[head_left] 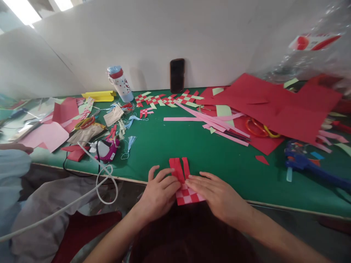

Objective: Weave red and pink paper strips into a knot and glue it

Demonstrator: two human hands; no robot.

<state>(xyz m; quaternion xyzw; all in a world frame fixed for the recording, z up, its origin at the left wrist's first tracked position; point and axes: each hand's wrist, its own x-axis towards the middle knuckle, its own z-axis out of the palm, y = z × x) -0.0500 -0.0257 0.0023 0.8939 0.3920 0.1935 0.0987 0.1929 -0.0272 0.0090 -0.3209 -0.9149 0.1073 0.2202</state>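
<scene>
Head-worn view — looking forward and down, close.

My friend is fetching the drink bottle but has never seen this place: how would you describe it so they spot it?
At the back of the green table rises a pale wall. Near its foot, between a folded yellow piece and an upright dark phone, stands the bottle. Its rounded, patterned white body, red band and light blue top set it apart from both.
</scene>
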